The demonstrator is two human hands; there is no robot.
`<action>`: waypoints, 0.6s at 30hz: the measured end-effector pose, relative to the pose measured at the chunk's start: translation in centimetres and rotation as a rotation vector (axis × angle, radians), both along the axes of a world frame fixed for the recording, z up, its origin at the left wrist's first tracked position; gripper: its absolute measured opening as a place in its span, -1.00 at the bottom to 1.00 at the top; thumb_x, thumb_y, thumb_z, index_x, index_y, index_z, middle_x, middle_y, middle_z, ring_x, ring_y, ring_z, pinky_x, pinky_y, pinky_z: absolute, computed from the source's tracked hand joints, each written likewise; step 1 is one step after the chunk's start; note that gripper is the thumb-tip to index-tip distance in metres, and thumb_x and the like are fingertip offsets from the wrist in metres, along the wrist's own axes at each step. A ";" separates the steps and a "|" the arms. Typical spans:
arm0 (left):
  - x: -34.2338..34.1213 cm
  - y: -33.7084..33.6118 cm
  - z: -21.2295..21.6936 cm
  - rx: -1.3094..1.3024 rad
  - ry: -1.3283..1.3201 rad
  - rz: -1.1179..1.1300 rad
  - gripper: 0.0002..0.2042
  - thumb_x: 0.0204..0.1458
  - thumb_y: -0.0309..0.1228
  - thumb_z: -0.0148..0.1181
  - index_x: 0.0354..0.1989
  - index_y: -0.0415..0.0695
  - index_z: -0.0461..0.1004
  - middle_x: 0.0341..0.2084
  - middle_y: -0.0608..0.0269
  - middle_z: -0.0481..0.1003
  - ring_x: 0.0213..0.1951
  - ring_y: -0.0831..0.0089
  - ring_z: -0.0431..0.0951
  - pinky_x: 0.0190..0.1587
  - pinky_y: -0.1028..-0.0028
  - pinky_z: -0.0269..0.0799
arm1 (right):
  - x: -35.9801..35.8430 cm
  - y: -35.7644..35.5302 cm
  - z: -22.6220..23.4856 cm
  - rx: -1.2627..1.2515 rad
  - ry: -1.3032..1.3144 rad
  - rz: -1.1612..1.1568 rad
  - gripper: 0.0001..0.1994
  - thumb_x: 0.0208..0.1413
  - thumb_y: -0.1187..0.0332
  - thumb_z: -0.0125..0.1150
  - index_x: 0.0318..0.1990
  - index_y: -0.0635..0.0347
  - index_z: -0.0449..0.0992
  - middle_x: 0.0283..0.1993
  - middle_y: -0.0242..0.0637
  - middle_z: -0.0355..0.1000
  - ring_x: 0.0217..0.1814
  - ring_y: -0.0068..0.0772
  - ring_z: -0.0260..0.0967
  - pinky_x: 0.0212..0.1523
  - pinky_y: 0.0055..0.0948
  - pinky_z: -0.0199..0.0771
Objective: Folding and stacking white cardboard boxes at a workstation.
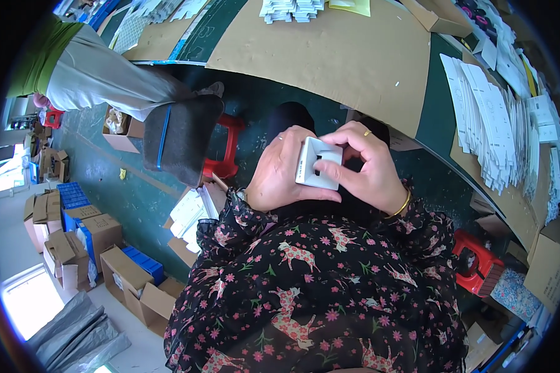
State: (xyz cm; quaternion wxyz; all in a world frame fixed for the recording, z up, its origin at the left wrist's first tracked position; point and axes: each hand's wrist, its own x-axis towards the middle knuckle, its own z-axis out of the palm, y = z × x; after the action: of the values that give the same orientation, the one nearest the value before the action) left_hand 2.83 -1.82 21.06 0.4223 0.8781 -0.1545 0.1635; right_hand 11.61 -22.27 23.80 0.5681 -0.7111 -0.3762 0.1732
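Note:
A small white box-shaped plastic part (317,163) with dark openings on its face sits between both of my hands, held close over my lap below the table edge. My left hand (280,171) cups it from the left, fingers curled behind it. My right hand (367,165) grips its right side, thumb and fingers pressing on the face; a ring and a gold bangle show on that hand and wrist. My dark flowered sleeves fill the lower part of the view.
A long work table (354,56) covered with brown cardboard curves across the top, with stacks of flat white die-cut card (491,130) at the right. A red stool (227,149) and another person's leg (106,81) are at the left; several cardboard boxes (99,233) stand on the floor. A red stool (479,261) is at the right.

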 end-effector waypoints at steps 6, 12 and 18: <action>0.3 -1.5 -0.5 0.064 -0.254 0.325 -0.05 -0.32 -0.10 0.76 0.18 -0.25 0.24 -0.03 -0.02 0.49 -0.04 -0.04 0.58 -0.01 0.16 0.49 | -1.3 1.0 0.9 0.095 -0.169 -0.032 -0.40 -0.01 0.38 0.64 0.19 0.21 0.46 0.42 -0.01 0.27 0.33 -0.21 0.41 0.16 -0.27 0.56; 0.0 -1.2 -1.2 -0.082 -0.356 0.313 -0.07 -0.28 -0.30 0.74 0.23 -0.19 0.18 0.08 -0.10 0.47 0.08 -0.07 0.55 0.09 0.10 0.47 | -0.7 0.4 1.4 0.100 -0.349 0.011 -0.45 -0.02 0.43 0.62 0.14 0.22 0.50 0.47 0.10 0.23 0.38 -0.07 0.39 0.21 -0.21 0.55; 0.1 -1.2 -1.5 -0.050 -0.467 0.369 -0.06 -0.29 -0.35 0.74 0.25 -0.15 0.18 0.12 -0.12 0.46 0.11 -0.08 0.54 0.17 0.10 0.45 | -1.8 0.7 -0.3 0.181 -0.378 -0.050 -0.59 0.00 0.44 0.59 0.01 0.25 0.57 0.43 0.10 0.30 0.32 -0.04 0.46 0.25 -0.20 0.53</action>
State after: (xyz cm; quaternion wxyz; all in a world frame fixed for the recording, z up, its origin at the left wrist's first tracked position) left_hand 2.88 -3.06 19.58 0.3602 0.8192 -0.0812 0.4388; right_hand 9.82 -21.52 23.45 0.5532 -0.6860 -0.4724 -0.0117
